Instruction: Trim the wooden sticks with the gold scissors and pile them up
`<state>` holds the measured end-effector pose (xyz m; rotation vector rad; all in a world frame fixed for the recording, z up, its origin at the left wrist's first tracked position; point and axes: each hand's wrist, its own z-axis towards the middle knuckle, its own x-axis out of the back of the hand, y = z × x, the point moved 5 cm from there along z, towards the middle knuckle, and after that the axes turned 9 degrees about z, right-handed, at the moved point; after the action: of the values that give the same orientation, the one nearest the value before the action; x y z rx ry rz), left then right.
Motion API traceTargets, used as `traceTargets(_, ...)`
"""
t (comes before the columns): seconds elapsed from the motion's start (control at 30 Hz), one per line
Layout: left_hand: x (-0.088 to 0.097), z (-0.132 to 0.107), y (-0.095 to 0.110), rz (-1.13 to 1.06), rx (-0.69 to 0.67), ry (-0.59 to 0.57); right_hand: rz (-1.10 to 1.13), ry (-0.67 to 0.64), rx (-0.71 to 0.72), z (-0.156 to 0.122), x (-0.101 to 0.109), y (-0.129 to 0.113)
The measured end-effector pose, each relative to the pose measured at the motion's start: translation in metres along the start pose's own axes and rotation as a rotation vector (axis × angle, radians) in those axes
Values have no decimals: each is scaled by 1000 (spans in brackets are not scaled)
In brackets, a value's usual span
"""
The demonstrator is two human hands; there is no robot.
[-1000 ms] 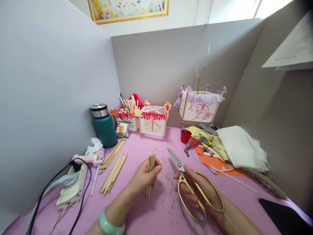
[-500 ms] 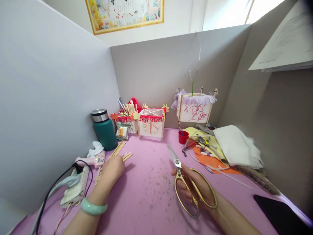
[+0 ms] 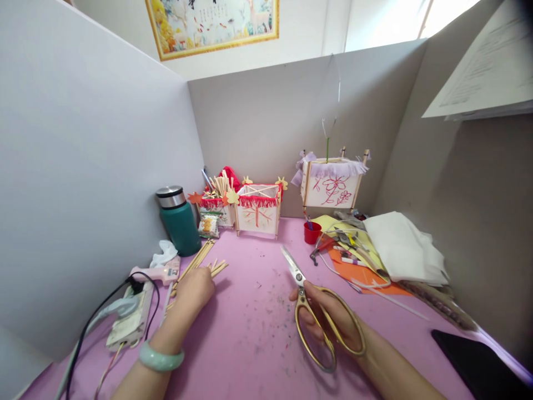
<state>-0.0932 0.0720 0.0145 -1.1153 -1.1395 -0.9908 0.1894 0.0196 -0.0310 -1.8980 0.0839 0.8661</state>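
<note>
- Across the pink tabletop (image 3: pixel 250 339), both hands work low and near the front edge, with sticks under one and a cutting tool in the other.
- Left hand (image 3: pixel 196 290): curled, knuckles up, resting over a loose bundle of thin wooden sticks (image 3: pixel 219 269). Whether it grips them or only covers them, I cannot tell. A pale green jade bangle (image 3: pixel 160 356) circles the wrist.
- Right hand (image 3: pixel 322 316): closed around the bows of gold-handled scissors (image 3: pixel 298 291), with the steel blades nearly shut and pointing up and away.
- Beside the sticks: a pink hot glue gun (image 3: pixel 160 271) with a black cord, and a white power strip (image 3: pixel 129 323) lying on the table.
- Farther back: a teal insulated bottle (image 3: pixel 178 228) with a steel collar, and two boxy paper lanterns on stick frames, one with red fringe (image 3: pixel 258 216), the other with lilac fringe (image 3: pixel 331 188).
- To the right: a small red cup (image 3: pixel 312 233), a sheet of orange paper (image 3: pixel 366 272), and a soft pile of white paper (image 3: pixel 402 247), with scattered tools lying among them.
</note>
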Motion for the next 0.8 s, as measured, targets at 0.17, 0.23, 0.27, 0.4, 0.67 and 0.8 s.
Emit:
traceTargets(0.17,-1,-2,-5,-12,37,-6,10,-32,23,0,-2,0)
traceTargets(0.23,-1,-1,-4,-23,33,-20,-4,-35,24,1,-1,0)
traceTargets(0.27,-1,0,-4,-31,32,-27,-11,-31,21,1,0,0)
traceTargets(0.4,-1,2,0,-87,28,-42,-31,-13,15,2,2,2)
traceTargets(0.67,26,-13,37,-620,-161,-152,-120,-11,63,-3,-4,-1)
traceTargets(0.8,26,-24,69,-1353,-238,-433,-218,59,113,-7,-7,-6)
